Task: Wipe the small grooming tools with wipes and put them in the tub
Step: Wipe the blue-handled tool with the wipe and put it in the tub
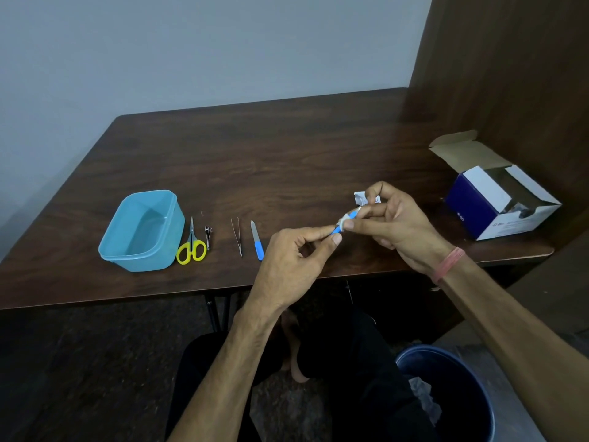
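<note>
My left hand (299, 250) pinches the end of a small blue-handled tool (336, 230) above the table's front edge. My right hand (395, 218) holds a white wipe (344, 222) wrapped around that tool, with a torn white wipe packet (360, 197) behind its fingers. An empty light-blue tub (111, 247) stands at the left. Between the tub and my hands lie yellow-handled scissors (191, 247), a nail clipper (208, 235), tweezers (237, 238) and a blue-handled nail file (257, 242).
An open blue-and-white box (478, 212) sits at the table's right end beside a dark wooden panel (510, 74). A blue bin (459, 387) with crumpled white wipes stands on the floor at the lower right. The dark wooden table (255, 154) meets a grey wall.
</note>
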